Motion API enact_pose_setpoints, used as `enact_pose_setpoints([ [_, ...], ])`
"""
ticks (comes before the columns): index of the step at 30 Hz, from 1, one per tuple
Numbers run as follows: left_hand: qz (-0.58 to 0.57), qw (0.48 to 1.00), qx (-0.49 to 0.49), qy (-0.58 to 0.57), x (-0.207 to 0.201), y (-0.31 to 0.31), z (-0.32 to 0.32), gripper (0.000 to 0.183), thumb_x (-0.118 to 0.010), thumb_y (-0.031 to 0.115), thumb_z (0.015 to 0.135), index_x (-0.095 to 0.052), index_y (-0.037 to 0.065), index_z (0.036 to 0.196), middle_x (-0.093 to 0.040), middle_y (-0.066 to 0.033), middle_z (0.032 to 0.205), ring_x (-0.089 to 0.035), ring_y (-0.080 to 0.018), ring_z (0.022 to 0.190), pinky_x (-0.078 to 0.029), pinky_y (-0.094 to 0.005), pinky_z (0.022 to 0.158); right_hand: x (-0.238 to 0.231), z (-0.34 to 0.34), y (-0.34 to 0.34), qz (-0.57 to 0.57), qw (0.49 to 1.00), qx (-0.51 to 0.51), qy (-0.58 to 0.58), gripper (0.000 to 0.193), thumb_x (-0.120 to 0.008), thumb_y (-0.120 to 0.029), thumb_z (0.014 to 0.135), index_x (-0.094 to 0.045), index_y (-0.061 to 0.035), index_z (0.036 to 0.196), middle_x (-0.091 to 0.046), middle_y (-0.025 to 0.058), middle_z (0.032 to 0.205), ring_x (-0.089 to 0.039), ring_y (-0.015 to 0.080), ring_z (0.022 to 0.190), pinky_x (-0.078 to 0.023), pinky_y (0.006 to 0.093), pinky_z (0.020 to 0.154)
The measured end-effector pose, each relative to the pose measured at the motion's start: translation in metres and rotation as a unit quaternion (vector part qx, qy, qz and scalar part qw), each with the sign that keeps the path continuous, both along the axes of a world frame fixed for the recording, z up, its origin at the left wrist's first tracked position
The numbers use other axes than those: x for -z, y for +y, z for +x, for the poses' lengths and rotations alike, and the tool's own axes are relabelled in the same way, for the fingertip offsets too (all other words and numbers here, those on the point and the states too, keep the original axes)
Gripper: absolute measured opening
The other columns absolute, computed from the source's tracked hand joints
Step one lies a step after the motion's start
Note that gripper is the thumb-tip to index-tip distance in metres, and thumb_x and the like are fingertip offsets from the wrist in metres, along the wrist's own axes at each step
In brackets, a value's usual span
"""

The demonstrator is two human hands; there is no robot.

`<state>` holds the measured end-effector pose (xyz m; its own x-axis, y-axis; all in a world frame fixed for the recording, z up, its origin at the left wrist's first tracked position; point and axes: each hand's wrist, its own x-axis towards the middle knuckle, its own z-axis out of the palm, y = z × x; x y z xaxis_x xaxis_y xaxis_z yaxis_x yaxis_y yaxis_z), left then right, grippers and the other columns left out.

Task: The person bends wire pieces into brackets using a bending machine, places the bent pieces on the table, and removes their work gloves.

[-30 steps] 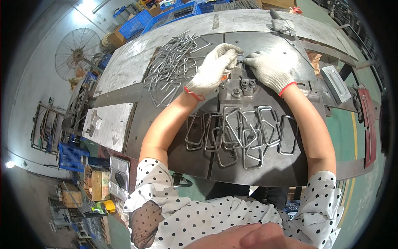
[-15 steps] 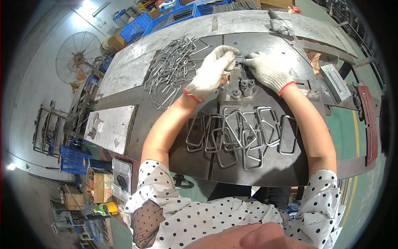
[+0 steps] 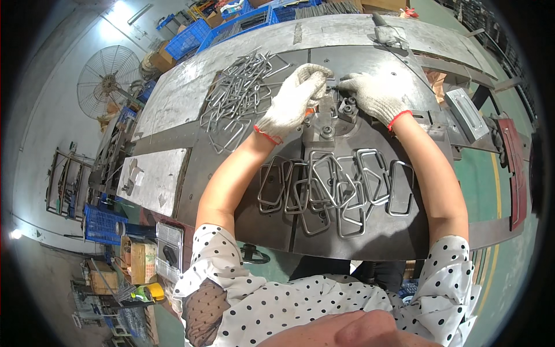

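White knitted gloves with red cuffs cover both my hands at the bending fixture [image 3: 327, 132], a steel block with bolts on the metal table. My left hand [image 3: 296, 99] is closed at the fixture's left, fingers curled in a pinch; what they hold is hidden. Just across a small gap, my right hand [image 3: 374, 95] is closed at the right, its fingertips bent at the fixture's top; their contents do not show either. A bolted block [image 3: 348, 109] sits at an angle under the right fingers. Several bent rod frames [image 3: 325, 179] lie between my forearms.
A heap of bent metal rods [image 3: 245, 84] lies left of my left hand. Blue crates [image 3: 188, 38] stand beyond the table's far edge. A grey metal box [image 3: 466, 114] sits at the right. A corded tool [image 3: 388, 36] rests at the back, its cable running across the table.
The bolted block on the fixture has swung to the right and away from me, toward my right hand. Both hands stay nearly in place, and the rod frames lie as before.
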<state>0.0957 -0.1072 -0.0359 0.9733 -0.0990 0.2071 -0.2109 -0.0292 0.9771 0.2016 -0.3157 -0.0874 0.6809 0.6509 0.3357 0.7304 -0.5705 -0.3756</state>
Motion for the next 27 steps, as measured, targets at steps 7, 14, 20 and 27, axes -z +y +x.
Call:
enact_pose_setpoints([
  [7, 0.029, 0.999, -0.009, -0.015, 0.0, -0.002, -0.001, 0.024, -0.056, 0.022, 0.112, -0.067, 0.005, 0.125, -0.059, 0.0061, 0.089, -0.048, -0.0015, 0.075, -0.041, -0.0184, 0.066, 0.003, 0.003, 0.0, -0.027, 0.999, 0.017, -0.01, 0.041, -0.055, -0.005, 0.094, -0.076, -0.0164, 0.127, -0.071, 0.0157, 0.125, -0.066, 0.0387, 0.12, -0.054, 0.0479, 0.104],
  [14, 0.031, 0.999, 0.028, -0.009, -0.018, -0.002, -0.001, 0.027, -0.058, 0.026, 0.11, -0.067, 0.005, 0.125, -0.059, 0.0047, 0.087, -0.047, -0.0019, 0.073, -0.039, -0.0181, 0.063, 0.003, 0.003, 0.001, -0.017, 0.999, 0.01, -0.026, 0.041, -0.053, -0.009, 0.095, -0.075, -0.0162, 0.128, -0.072, 0.0181, 0.118, -0.068, 0.0411, 0.112, -0.054, 0.0502, 0.099],
  [20, 0.147, 0.973, -0.088, -0.152, -0.066, 0.072, -0.009, 0.036, -0.058, 0.03, 0.107, -0.069, 0.002, 0.126, -0.076, -0.0048, 0.098, -0.069, -0.0115, 0.092, -0.053, -0.0275, 0.081, -0.006, -0.005, -0.001, -0.037, 0.999, -0.012, 0.0, 0.04, -0.052, -0.013, 0.098, -0.072, -0.0105, 0.132, -0.069, 0.0177, 0.125, -0.06, 0.0386, 0.126, -0.048, 0.0459, 0.107],
  [27, 0.593, 0.777, -0.212, -0.024, -0.035, 0.206, -0.078, 0.035, -0.063, 0.028, 0.096, -0.072, 0.005, 0.121, -0.076, -0.0159, 0.11, -0.072, -0.03, 0.105, -0.054, -0.0408, 0.094, -0.011, -0.009, 0.001, -0.04, 0.999, 0.007, -0.014, 0.037, -0.052, -0.011, 0.101, -0.07, -0.0053, 0.132, -0.073, 0.0172, 0.126, -0.069, 0.0344, 0.118, -0.05, 0.041, 0.103],
])
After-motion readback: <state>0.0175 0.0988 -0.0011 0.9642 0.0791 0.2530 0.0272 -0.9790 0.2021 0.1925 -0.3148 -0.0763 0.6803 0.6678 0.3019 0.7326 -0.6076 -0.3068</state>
